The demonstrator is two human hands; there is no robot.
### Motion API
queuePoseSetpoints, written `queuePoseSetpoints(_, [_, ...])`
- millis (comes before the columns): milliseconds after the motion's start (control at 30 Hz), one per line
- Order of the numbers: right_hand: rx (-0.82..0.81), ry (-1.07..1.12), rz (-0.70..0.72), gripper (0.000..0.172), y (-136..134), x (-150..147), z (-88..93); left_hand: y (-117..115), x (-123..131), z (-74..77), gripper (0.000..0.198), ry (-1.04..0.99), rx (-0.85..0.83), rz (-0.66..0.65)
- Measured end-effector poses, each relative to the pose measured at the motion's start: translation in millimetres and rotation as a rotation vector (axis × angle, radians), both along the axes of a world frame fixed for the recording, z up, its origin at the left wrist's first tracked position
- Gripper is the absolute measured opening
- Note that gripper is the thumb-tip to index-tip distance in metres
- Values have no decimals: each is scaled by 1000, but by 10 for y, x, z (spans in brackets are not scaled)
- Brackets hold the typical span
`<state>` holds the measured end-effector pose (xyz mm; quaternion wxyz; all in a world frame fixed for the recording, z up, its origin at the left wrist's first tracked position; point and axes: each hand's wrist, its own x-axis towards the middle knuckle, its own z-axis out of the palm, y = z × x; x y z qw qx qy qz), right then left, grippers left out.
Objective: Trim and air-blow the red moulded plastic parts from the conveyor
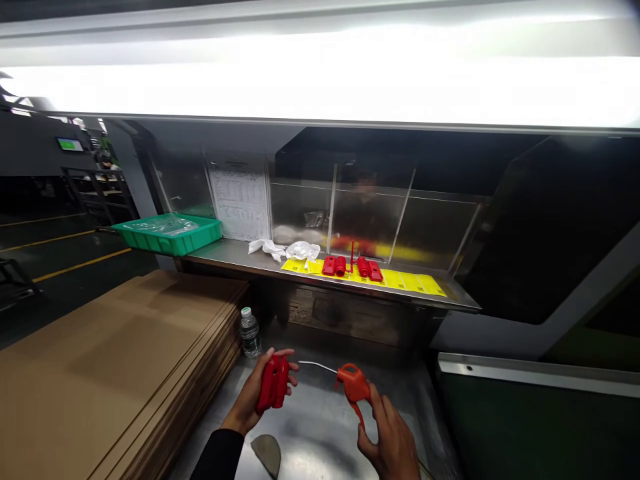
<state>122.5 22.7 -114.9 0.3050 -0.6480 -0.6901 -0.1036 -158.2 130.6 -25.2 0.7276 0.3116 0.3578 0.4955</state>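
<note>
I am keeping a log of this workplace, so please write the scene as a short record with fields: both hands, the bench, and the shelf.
Left hand: holds a red piece
Right hand: grips an orange blow gun
Nozzle: thin, bent, pointing toward the red piece, not touching it
Bench: grey half-round piece; clear bottle beside stacked cardboard
Shelf: green tray, crumpled white material, yellow sheet with red parts on it

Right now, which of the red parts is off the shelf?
The red part in the left hand; the other red parts rest on the yellow sheet on the shelf.
</note>
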Motion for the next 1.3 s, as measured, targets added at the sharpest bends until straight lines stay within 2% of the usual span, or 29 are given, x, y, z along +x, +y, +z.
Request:
queuePoseSetpoints(67, [-8,20,-8,83,-10,-22,13,53,34,-29,45,88,61,98])
queuePoseSetpoints(200, [-30,28,98,90,-27,-17,-28,145,81,-93,43,182,115,374])
queuePoseSetpoints(267, [-31,24,108,91,-25,-9,-37,155,92,-121,49,171,105,439])
queuePoseSetpoints(333, [-22,28,61,88,-18,-10,-18,151,104,-165,50,168,85,385])
queuePoseSetpoints(433, [-28,48,16,83,-11,-25,36,141,124,-264,35,225,31,212])
queuePoseSetpoints(533, [-36,54,-1,83,-19,-32,53,129,123,-323,36,202,-15,184])
queuePoseSetpoints(633, [-43,43,-11,83,-30,-31,14,107,97,-274,50,64,-19,203])
queuePoseSetpoints(800, [-52,20,-34,78,-29,-16,-35,86,76,-144,46,-16,-72,79])
queuePoseSetpoints(900, [-59,9,-29,77,-45,11,-34,124,82,-157,43,7,-69,112])
queuePoseSetpoints(1033, [-71,-5,65,90,-57,-18,-54,218,105,-265,49,65,-24,329])
queuePoseSetpoints(1100, [-74,2,70,94,-42,-74,-65,236,122,-322,40,149,-19,380])
queuePoseSetpoints(1200, [-76,25,0,92,-14,-146,-63,200,123,-363,28,249,-31,277])
queuePoseSetpoints(1300, [-85,37,-44,90,-19,-138,-54,163,73,-357,38,204,-20,178])
